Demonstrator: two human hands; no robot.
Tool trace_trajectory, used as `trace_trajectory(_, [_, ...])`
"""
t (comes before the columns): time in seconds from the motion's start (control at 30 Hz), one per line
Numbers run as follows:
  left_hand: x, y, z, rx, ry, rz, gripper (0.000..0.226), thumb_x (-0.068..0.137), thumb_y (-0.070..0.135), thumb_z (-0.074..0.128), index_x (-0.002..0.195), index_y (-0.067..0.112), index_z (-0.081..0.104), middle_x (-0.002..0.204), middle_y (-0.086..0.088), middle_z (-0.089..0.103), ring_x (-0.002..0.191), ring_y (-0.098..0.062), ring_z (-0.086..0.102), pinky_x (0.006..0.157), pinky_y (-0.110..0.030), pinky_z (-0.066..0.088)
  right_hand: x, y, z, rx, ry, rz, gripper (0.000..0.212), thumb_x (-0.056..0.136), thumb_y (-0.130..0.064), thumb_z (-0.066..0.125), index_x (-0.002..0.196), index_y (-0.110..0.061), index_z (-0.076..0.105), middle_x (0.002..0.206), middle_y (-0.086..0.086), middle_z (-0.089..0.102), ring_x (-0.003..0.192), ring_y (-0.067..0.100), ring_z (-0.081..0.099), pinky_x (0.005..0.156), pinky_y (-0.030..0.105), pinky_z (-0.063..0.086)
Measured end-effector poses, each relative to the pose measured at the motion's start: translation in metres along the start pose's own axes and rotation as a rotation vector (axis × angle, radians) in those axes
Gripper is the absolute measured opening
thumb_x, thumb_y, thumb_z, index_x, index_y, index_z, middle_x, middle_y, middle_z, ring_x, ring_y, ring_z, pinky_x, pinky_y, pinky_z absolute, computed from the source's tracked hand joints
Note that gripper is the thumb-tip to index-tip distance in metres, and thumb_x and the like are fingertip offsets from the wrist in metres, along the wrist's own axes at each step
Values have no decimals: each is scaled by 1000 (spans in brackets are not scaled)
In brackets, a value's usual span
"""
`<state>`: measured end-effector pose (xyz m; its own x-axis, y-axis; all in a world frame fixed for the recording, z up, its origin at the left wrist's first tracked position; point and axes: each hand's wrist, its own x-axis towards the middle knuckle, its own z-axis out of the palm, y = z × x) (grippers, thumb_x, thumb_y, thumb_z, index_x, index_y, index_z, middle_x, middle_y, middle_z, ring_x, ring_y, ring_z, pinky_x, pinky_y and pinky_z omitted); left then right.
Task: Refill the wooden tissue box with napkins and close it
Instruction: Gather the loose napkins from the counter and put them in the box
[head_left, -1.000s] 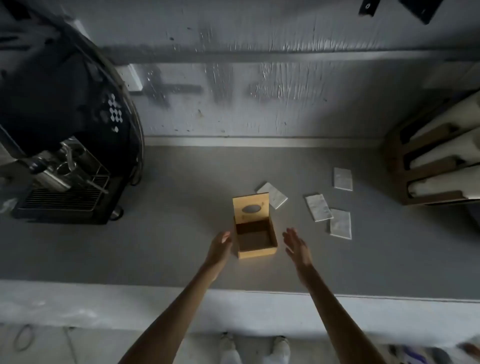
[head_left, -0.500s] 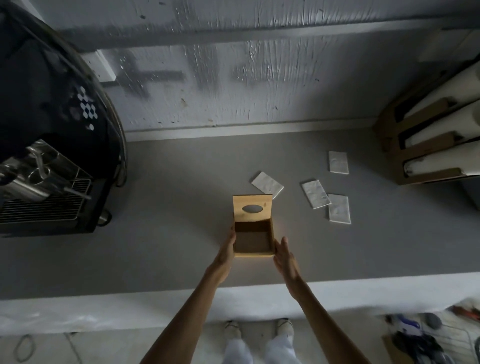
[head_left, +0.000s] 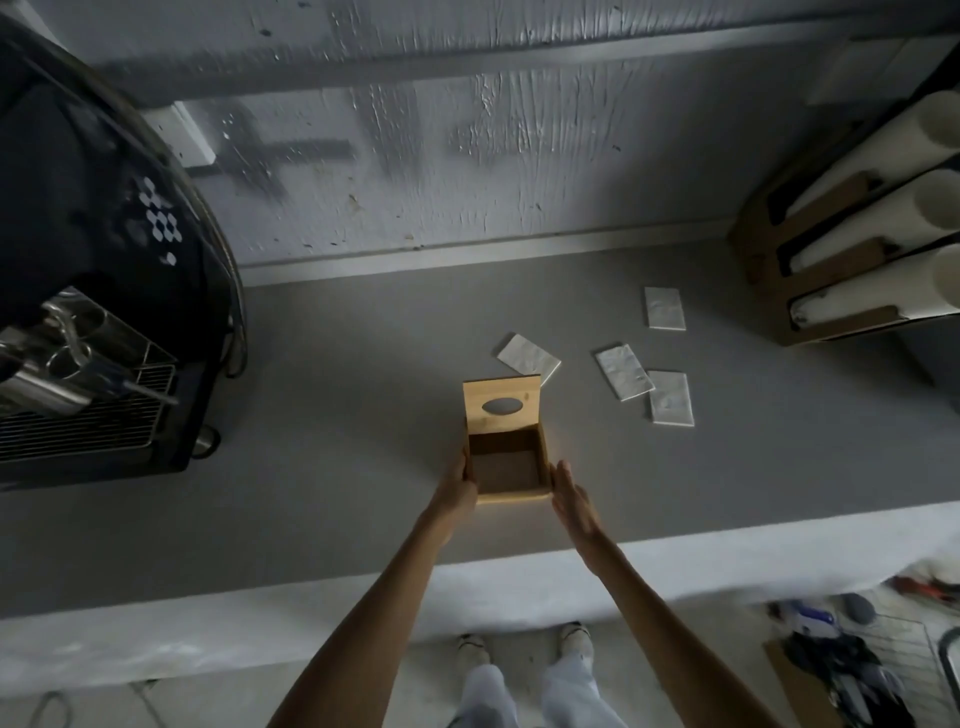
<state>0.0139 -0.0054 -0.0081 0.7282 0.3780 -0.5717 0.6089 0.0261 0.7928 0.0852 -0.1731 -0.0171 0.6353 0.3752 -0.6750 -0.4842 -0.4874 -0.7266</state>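
The wooden tissue box (head_left: 511, 498) stands on the grey counter (head_left: 332, 467) with its lid (head_left: 503, 410) swung up; the lid has an oval slot. The inside looks bare. My left hand (head_left: 460, 491) presses against the box's left wall. My right hand (head_left: 571, 501) rests flat beside its right wall, fingers straight, touching or almost touching. Several folded white napkins lie beyond the box: one (head_left: 529, 358) just behind the lid, one (head_left: 623, 371) to the right, one (head_left: 671, 398) next to it, one (head_left: 664, 308) farther back.
A black espresso machine (head_left: 98, 291) with a metal drip grate fills the left side. A brown cardboard holder (head_left: 779, 260) with white rolls stands at the back right. A white wall runs behind. The counter's pale front edge (head_left: 260, 618) is near me.
Both hands moved in from apart to the box's two sides. The box looks unmoved on the counter; the view shifted down and closer.
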Motion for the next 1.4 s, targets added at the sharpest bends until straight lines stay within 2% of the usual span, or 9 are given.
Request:
trace_trajectory(0.1, [-2,6,-1,56,7,-39,44,101,10,38,143,21,36,133,-6,52,121,-29,52,100,-45,47,4,-9,-10,-95,39,-63,34,99,-41,42,71,-25,53,75,-9,47,69,5,42,77,26,39])
trace_trajectory(0.2, [2,9,-2,150,-13,-77,46,99,8,38,142,23,37,129,-6,53,111,-24,54,89,-38,48,21,-18,-42,-235,240,-125,22,96,-10,55,103,-3,74,102,12,70,91,25,62,86,42,51])
trace_trajectory(0.43, [24,4,-6,295,-15,-209,50,94,4,46,141,17,41,117,-9,58,93,-18,56,76,-31,48,83,-99,-122,-344,725,-155,26,88,-15,54,101,-4,74,107,25,70,102,40,64,81,39,51])
trace_trajectory(0.57, [31,-1,-13,216,-52,-308,57,96,10,52,149,15,30,144,-11,48,125,-28,52,104,-39,47,137,-119,-140,-437,745,-125,29,90,-12,53,112,-5,71,119,25,67,113,41,60,94,43,49])
trace_trajectory(0.77, [31,-3,-15,118,-27,-355,62,95,10,55,150,15,27,149,-12,43,130,-30,50,108,-43,46,191,-98,-136,-533,683,19,40,99,-10,43,137,2,46,145,21,45,137,33,40,115,40,29])
trace_trajectory(1.1, [28,-8,-21,-117,-30,-405,72,90,6,62,151,20,26,151,-8,41,132,-28,49,108,-43,46,209,-92,-153,-778,714,56,54,87,-35,67,129,-5,51,138,21,50,128,36,45,106,37,32])
trace_trajectory(1.23, [25,-5,-21,-124,-35,-404,73,91,5,62,152,20,26,152,-8,41,132,-28,49,109,-44,45,203,-92,-152,-844,696,-70,44,84,-41,69,117,-13,63,131,16,56,124,36,43,100,39,33])
trace_trajectory(1.3, [24,-3,-21,-126,-43,-403,72,91,5,61,152,20,26,151,-8,41,132,-28,49,109,-43,45,194,-98,-152,-766,642,-184,34,81,-38,72,107,-17,66,120,13,64,119,35,49,96,38,35])
trace_trajectory(1.4, [24,-2,-20,-158,-50,-391,69,91,1,59,151,17,28,148,-10,44,132,-28,49,108,-41,45,179,-109,-170,-355,606,-301,34,77,-27,77,105,-10,68,110,14,70,106,33,64,85,35,47])
